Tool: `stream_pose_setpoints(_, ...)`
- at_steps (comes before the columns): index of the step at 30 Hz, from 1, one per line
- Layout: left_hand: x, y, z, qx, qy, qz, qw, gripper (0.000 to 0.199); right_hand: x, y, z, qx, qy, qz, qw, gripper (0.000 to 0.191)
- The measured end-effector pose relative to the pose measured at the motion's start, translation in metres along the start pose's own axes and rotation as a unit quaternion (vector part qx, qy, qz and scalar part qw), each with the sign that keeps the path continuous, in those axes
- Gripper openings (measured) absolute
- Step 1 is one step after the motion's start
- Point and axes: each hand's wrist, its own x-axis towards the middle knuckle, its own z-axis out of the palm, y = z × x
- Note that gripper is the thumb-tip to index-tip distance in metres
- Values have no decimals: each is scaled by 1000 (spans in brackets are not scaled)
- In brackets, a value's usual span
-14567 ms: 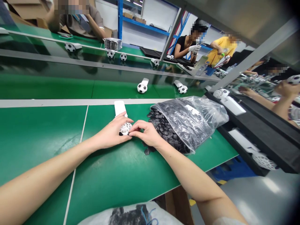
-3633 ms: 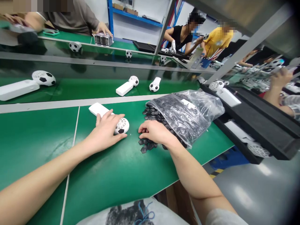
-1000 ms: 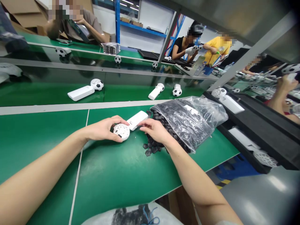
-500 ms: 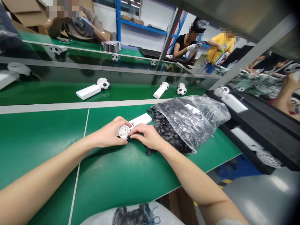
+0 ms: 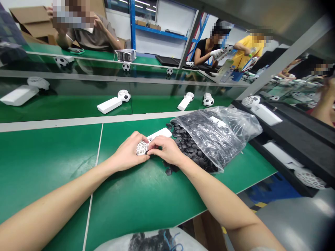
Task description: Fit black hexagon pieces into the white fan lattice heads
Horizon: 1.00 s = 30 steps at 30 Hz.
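Observation:
My left hand (image 5: 133,150) is curled round the ball-shaped head of what looks like a white handheld fan (image 5: 141,147), the head's open lattice facing up. The fan's white handle (image 5: 163,133) stretches away to the right on the green bench. With finger and thumb pinched together, my right hand (image 5: 163,149) touches the right side of the head. A dark bit shows by its fingertips, too small to make out. Just right of that hand, small black flat pieces (image 5: 192,150) spill from a clear plastic bag (image 5: 222,130). One loose black piece (image 5: 168,172) lies near my right wrist.
Beyond the bench's pale edge, a green conveyor belt (image 5: 86,94) carries several football-headed fans (image 5: 110,104). Black trays (image 5: 295,132) at the right hold white fans (image 5: 267,114). A slanting metal post (image 5: 277,59) stands above them. Other people work across the line.
The whole view has shifted slightly, so the bench and belt items appear further right. Both my hands stay at the fan's head. Across the line, the person at left has raised both hands.

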Motion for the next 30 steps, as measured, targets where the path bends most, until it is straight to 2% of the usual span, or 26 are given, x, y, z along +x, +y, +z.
stream_pose_setpoints(4, 0, 1, 3, -9, 25, -32, 999, 33, 1, 1, 1, 19, 9, -12, 1000, 7)
stream_pose_setpoints(8, -2, 0, 3, -17, 22, -27, 999, 35, 1, 0, 2, 19, -6, -30, 999, 6)
stream_pose_setpoints(11, -2, -1, 2, -25, 23, -25, 999, 34, 1, -1, 3, 32, 9, -24, 999, 6)
stream_pose_setpoints(14, -3, 0, 2, -31, 25, -23, 999, 32, -1, -2, 5, 81, 24, 14, 996, 6)
stream_pose_setpoints(16, -5, 0, 5, -33, 36, -28, 998, 32, -3, -3, 9, 127, 28, 63, 990, 5)
stream_pose_setpoints(20, -8, 0, 12, -30, 88, -40, 995, 29, -7, -8, 17, 231, 51, 181, 955, 10)
stream_pose_setpoints(22, -10, -1, 14, -36, 104, -30, 994, 26, -6, -11, 20, 280, 72, 215, 933, 15)
stream_pose_setpoints(26, -10, -1, 14, -53, 102, -25, 993, 21, -3, -17, 19, 337, 86, 227, 910, 16)
stream_pose_setpoints(30, -9, -1, 14, -53, 93, -23, 994, 26, -3, -18, 15, 333, 53, 230, 913, 13)
